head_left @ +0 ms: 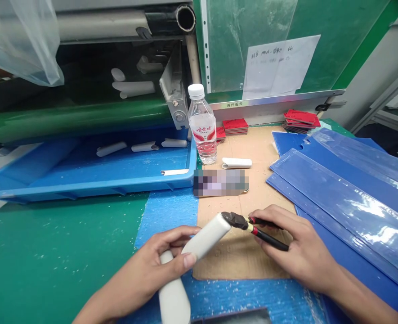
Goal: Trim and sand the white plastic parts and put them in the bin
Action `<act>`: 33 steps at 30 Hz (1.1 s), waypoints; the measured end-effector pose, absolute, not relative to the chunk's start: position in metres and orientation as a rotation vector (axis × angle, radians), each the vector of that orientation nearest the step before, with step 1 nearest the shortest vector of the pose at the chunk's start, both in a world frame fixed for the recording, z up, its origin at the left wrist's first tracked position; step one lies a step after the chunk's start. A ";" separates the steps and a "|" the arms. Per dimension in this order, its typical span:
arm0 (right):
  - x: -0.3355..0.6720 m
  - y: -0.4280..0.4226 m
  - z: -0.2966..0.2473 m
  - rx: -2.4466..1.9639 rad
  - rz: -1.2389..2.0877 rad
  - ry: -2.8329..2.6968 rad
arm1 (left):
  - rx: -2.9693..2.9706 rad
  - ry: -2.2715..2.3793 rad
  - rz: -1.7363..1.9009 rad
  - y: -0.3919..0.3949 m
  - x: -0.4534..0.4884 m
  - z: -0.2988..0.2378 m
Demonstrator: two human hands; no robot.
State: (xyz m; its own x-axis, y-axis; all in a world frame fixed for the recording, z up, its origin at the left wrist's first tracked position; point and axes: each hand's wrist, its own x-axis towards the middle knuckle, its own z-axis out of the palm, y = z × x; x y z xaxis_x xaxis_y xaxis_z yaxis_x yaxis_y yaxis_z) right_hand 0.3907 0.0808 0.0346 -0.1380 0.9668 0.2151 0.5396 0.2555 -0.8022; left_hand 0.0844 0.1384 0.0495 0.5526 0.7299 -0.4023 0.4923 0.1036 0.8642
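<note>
My left hand [158, 258] is closed around a white plastic sleeve-like piece [208, 239], which tilts up to the right. A second white piece [174, 299] hangs below the same hand, its upper end by the palm; whether the two are joined I cannot tell. In my right hand [300, 238] is a pair of cutting pliers [257, 229] with black handles and red and yellow bands. The pliers' dark jaws touch the upper end of the tilted white piece. Whether the jaws have bitten into it cannot be made out.
Several white pieces lie in the blue tray [84, 184] beneath a green conveyor belt [84, 114], others on the belt. Near a water bottle [203, 130] are another white piece [237, 163] and a blurred flat object [221, 183]. Blue plastic folders [347, 211] lie right, red card stacks [235, 127] behind.
</note>
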 end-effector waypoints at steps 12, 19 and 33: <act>0.389 0.080 0.038 -1.395 0.777 -1.809 | 1.604 0.991 0.212 0.137 0.093 0.056; 0.389 0.079 0.036 -1.465 0.740 -1.717 | 1.562 1.016 0.227 0.139 0.096 0.056; 0.381 0.071 0.044 -1.105 1.308 -1.445 | 1.580 0.971 0.152 0.135 0.105 0.066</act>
State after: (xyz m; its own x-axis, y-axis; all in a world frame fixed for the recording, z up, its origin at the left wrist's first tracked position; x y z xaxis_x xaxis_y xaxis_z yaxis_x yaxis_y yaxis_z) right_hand 0.3811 0.0708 0.0439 -0.2268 0.9732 0.0384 0.0582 0.0529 -0.9969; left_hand 0.1051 0.1350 0.0660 0.6411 0.6481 -0.4111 0.4921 0.0640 0.8682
